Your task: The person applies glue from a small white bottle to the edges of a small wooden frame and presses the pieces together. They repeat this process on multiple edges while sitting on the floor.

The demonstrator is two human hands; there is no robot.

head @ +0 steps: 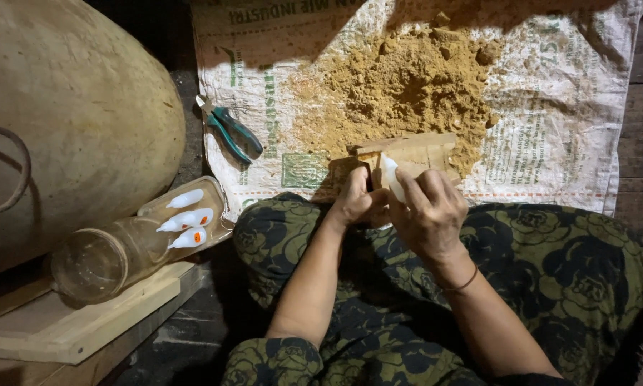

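While both hands work together over the lap, the left hand clenches around something hidden, and the right hand grips a small white bottle against a wooden piece beside the sawdust pile. Judged step: applying adhesive. The next move calls for steady tip placement.

A white woven plastic sack lies spread flat on the floor at the far side, printed in green with a green square emblem near its near edge and a thin red line along that edge. At the near left, three small white squeeze bottles with orange labels lie side by side in a clear tray.
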